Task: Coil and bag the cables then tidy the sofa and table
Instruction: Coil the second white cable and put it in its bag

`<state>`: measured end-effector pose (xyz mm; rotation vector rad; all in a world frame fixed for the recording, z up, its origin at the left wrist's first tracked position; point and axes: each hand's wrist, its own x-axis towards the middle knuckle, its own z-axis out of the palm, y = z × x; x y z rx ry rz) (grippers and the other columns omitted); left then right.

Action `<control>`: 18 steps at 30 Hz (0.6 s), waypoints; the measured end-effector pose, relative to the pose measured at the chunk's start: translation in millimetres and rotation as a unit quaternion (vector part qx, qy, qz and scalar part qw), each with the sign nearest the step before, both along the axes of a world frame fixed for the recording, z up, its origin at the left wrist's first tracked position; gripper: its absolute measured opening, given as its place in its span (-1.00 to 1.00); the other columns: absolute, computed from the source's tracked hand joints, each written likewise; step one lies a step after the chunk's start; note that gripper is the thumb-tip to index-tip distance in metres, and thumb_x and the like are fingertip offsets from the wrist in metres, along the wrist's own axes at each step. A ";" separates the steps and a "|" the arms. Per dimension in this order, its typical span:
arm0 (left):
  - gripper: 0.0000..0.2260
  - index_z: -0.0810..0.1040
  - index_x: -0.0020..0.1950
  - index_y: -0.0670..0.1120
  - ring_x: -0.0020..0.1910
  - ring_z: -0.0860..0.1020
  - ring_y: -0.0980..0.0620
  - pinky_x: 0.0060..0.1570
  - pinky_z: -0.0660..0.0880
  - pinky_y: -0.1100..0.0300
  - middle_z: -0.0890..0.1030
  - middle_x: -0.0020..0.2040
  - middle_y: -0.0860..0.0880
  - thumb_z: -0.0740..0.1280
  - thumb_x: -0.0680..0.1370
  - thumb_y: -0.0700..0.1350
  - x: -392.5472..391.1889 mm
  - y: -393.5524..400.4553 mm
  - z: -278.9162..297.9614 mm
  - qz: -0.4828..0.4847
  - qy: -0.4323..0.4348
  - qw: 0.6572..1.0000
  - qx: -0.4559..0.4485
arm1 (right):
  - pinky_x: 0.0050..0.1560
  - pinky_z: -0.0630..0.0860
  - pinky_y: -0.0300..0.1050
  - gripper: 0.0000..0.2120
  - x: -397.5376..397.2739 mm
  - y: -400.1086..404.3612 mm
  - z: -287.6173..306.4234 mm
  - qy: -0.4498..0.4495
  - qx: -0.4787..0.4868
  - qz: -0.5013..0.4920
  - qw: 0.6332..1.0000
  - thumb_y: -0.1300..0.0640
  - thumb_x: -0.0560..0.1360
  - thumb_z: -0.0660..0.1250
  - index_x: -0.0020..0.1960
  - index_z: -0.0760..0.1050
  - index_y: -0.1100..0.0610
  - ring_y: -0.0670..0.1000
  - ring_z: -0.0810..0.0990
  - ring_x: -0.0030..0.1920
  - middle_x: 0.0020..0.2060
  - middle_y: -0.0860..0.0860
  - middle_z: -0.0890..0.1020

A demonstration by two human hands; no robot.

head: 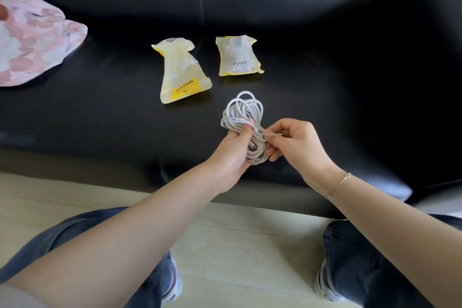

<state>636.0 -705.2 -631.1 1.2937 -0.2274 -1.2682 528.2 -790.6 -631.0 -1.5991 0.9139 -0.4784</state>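
Observation:
A white cable [243, 114] wound into a loose coil hangs over the front of the black sofa seat [100, 107]. My left hand [231, 151] grips the coil's lower part, thumb pressed on top. My right hand [295, 144] pinches a thin wire tie or cable end at the coil's right side. Two pale yellow plastic bags lie on the seat behind. The left bag [181, 71] looks flat and has a yellow label. The right bag [237, 56] is full, with a white cable inside.
A pink patterned cushion [30, 42] lies on the sofa at the far left. Pale floor tiles [237, 245] run below the sofa's front edge. My knees in jeans sit at both lower sides.

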 end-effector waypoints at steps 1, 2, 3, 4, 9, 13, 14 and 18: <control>-0.65 0.40 0.43 -0.06 0.18 0.61 0.00 0.21 0.54 0.06 0.60 0.24 -0.10 0.11 0.69 0.02 0.0 0.6 -0.5 -0.005 0.005 1.000 0.003 | -0.33 0.59 -0.15 -0.89 0.3 -1.4 1.1 0.012 -0.012 0.012 1.000 0.27 0.53 0.36 -0.14 0.60 0.29 0.06 0.60 -0.39 -0.35 0.21 0.65; -0.65 0.41 0.42 -0.07 0.18 0.61 0.00 0.21 0.54 0.05 0.61 0.23 -0.09 0.11 0.69 0.02 0.9 0.9 -1.0 -0.009 0.005 1.000 0.003 | -0.34 0.59 -0.14 -0.89 0.9 -3.4 3.6 0.026 -0.012 0.025 0.999 0.27 0.52 0.36 -0.16 0.60 0.28 0.07 0.60 -0.39 -0.37 0.19 0.65; -0.66 0.43 0.41 -0.07 0.17 0.62 0.00 0.22 0.54 0.05 0.62 0.22 -0.08 0.12 0.69 0.02 2.1 1.0 -0.9 -0.015 -0.003 1.000 0.002 | -0.34 0.59 -0.12 -0.88 0.9 -6.2 7.1 0.043 -0.006 0.038 0.998 0.26 0.52 0.37 -0.18 0.61 0.26 0.06 0.60 -0.40 -0.38 0.17 0.65; -0.68 0.45 0.38 -0.06 0.16 0.62 0.00 0.22 0.54 0.05 0.63 0.20 -0.07 0.13 0.68 0.02 3.7 1.0 0.0 -0.025 -0.018 1.000 0.001 | -0.35 0.60 -0.10 -0.87 0.8 -10.3 11.6 0.063 -0.005 0.046 0.997 0.26 0.51 0.36 -0.20 0.61 0.25 0.06 0.59 -0.40 -0.38 0.16 0.65; -0.83 0.54 0.13 0.05 0.12 0.63 0.03 0.23 0.52 0.05 0.67 0.11 -0.01 0.19 0.66 0.03 13.9 -0.6 8.2 -0.099 -0.107 0.989 0.036 | -0.29 0.65 -0.09 -0.84 -4.9 -39.7 31.3 0.072 -0.109 -0.010 0.991 0.23 0.53 0.27 -0.04 0.64 0.15 -0.02 0.61 -0.34 -0.24 0.05 0.66; -0.80 0.52 0.22 0.01 0.13 0.62 0.06 0.20 0.54 0.10 0.67 0.11 0.00 0.20 0.66 0.01 17.6 0.9 14.0 -0.170 -0.111 0.979 0.025 | -0.23 0.64 -0.19 -0.85 -8.4 -45.9 33.9 0.031 -0.113 0.068 0.991 0.13 0.57 0.34 0.10 0.62 0.10 -0.03 0.68 -0.21 -0.14 0.02 0.70; -0.78 0.50 0.26 0.01 0.12 0.62 0.09 0.19 0.54 0.12 0.67 0.11 0.02 0.20 0.65 0.01 17.8 1.8 15.3 -0.178 -0.114 0.977 0.024 | -0.20 0.64 -0.20 -0.86 -8.4 -46.3 34.0 0.019 -0.117 0.075 0.990 0.14 0.56 0.34 0.07 0.63 0.13 -0.03 0.69 -0.19 -0.15 0.03 0.70; -0.75 0.51 0.23 0.12 0.11 0.61 0.14 0.20 0.50 0.18 0.66 0.06 0.12 0.25 0.59 0.14 16.2 4.7 14.3 -0.207 -0.169 0.963 0.033 | -0.11 0.65 -0.18 -0.84 -8.8 -45.8 31.1 0.029 -0.169 0.092 0.981 0.20 0.58 0.31 0.00 0.66 0.23 -0.06 0.71 -0.19 -0.18 0.05 0.71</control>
